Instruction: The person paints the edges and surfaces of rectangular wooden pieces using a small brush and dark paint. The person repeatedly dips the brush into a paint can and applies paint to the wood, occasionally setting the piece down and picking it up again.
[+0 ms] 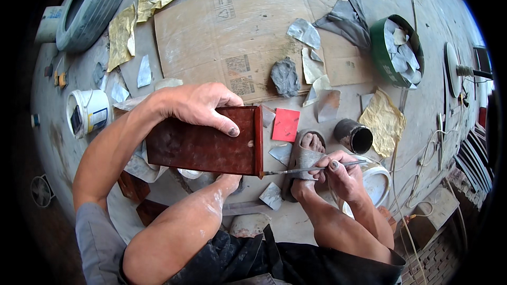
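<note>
My left hand [198, 106] grips the top of a dark red-brown wooden drawer box [203, 145], which rests on my left knee. My right hand [340, 171] pinches a thin brush [309, 169] whose tip touches the lower right corner of the box's front panel. My right foot in a grey sandal [306, 153] lies just behind the brush.
A flattened cardboard sheet [222, 26] lies ahead with a grey lump of putty [285, 76] and scraps of sandpaper. A red square card [286, 124], a dark small cup [354, 136], a white bowl [377, 182], a green bucket [393, 47], a white tub [87, 111] and a tyre [90, 5] surround me.
</note>
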`<state>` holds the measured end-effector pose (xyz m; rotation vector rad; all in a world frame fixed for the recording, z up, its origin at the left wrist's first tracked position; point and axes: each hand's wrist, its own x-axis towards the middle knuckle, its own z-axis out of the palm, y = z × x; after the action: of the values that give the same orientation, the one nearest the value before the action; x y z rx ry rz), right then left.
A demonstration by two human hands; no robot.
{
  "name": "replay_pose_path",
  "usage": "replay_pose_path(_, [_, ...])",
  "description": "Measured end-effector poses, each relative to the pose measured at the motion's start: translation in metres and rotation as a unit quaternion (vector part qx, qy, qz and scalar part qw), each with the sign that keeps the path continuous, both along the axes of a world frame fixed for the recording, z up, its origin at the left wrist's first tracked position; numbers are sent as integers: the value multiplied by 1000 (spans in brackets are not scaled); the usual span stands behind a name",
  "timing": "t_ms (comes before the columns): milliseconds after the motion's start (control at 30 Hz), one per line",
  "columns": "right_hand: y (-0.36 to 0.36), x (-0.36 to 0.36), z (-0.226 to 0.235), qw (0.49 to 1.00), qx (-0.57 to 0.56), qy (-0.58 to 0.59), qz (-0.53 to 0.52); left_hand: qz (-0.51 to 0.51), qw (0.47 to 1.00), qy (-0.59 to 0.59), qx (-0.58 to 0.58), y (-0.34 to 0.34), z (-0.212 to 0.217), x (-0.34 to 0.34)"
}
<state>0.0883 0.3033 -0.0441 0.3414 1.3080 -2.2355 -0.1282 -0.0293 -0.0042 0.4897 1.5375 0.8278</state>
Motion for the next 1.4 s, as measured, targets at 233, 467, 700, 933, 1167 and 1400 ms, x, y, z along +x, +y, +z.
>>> replay_pose_path(233, [2,-1,3,999,38,30,10,4,1000,22,-3,-1,-3,-1])
replay_pose_path(467, [4,-5,6,995,84,50,35,12,1000,20,9,-2,-4,0])
replay_pose_path(700, [1,-6,0,996,75,49,25,0,999,35,4,-5,-9,2])
replay_pose_path(933, [-9,-23,-5,994,76,66,-32,-31,999,32,13,0,-7,6])
replay_pose_path(1167, [-10,-37,-8,995,2,9,-98,-19,999,-19,38,4,-3,11])
replay_pose_path(1400, [-8,-34,-16,995,-10,4,-98,-35,998,-17,43,6,-5,12])
